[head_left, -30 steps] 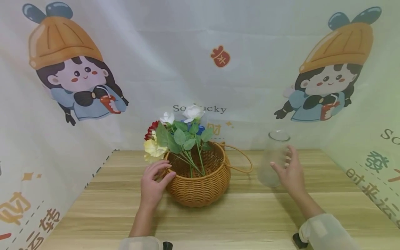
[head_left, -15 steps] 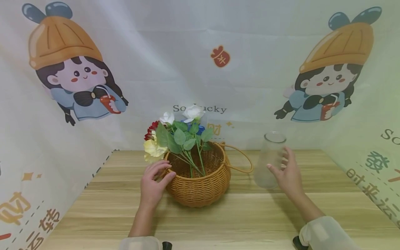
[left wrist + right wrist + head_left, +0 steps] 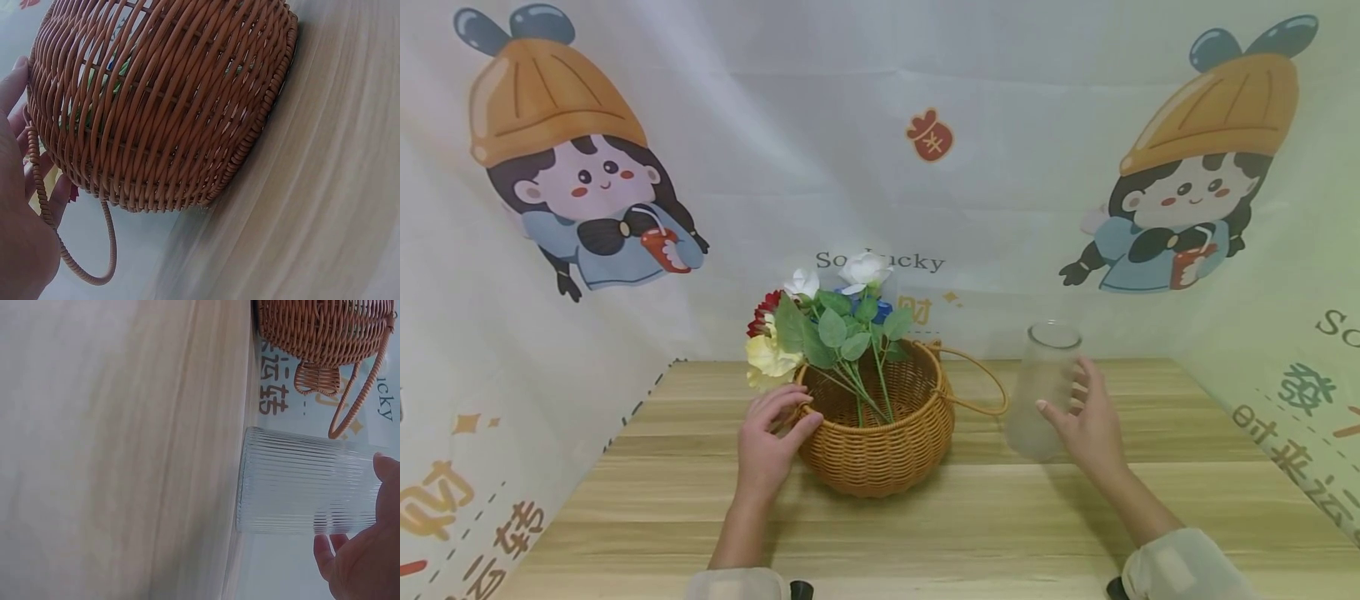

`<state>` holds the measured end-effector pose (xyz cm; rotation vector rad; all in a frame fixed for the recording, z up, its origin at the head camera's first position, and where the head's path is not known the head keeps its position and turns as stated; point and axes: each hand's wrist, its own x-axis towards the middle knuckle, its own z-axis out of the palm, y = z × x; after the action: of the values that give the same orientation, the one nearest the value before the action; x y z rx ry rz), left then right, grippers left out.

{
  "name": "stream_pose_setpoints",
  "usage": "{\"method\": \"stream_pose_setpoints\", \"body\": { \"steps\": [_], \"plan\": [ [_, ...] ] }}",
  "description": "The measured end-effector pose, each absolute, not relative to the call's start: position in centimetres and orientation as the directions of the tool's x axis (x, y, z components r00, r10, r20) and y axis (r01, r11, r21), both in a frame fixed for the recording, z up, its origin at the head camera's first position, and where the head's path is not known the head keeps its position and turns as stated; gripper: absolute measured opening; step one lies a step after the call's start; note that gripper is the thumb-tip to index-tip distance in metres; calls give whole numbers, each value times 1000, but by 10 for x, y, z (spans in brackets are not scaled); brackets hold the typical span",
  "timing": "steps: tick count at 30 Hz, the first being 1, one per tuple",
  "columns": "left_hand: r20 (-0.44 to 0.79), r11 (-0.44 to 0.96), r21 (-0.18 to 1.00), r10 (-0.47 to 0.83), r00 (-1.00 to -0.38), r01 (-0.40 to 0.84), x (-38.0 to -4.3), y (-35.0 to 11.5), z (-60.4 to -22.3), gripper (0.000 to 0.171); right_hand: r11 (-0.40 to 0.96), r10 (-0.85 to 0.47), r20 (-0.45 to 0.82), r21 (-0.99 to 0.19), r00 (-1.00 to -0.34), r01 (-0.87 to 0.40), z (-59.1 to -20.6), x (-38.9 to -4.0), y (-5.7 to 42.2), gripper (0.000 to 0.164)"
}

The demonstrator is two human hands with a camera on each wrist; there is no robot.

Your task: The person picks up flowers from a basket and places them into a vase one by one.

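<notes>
A woven wicker basket (image 3: 876, 458) stands on the table, holding artificial flowers with green leaves (image 3: 831, 329). My left hand (image 3: 767, 442) grips its left rim, thumb in front and fingers behind. In the left wrist view, a loop handle (image 3: 90, 275) hangs beside that hand (image 3: 25, 219). To the right of the basket, a clear ribbed glass vase (image 3: 1037, 408) stands upright, or nearly so. My right hand (image 3: 1093, 425) grips the vase from its right side. The right wrist view has the thumb and fingers of this hand (image 3: 369, 550) around the vase's upper part (image 3: 294, 481).
The wood-grain table (image 3: 925, 542) extends in front of both things. A white printed cloth (image 3: 775, 167) hangs behind and along both sides. The basket's right loop handle (image 3: 977, 379) sticks out close to the vase.
My right hand and the vase have shifted a little left and nearer to me, closer to the basket's right handle. The left hand, basket and flowers have stayed in place.
</notes>
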<state>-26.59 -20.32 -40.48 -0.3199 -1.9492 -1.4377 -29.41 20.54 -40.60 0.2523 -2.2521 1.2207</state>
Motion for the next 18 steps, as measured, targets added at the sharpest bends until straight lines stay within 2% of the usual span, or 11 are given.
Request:
{"method": "stream_pose_setpoints", "body": {
  "steps": [18],
  "plan": [
    [653,349,744,-197,-731,570,-267,-203,-407,25,558,84,562,-711,-823,-429,-409,-288,202,84]
  ]
}}
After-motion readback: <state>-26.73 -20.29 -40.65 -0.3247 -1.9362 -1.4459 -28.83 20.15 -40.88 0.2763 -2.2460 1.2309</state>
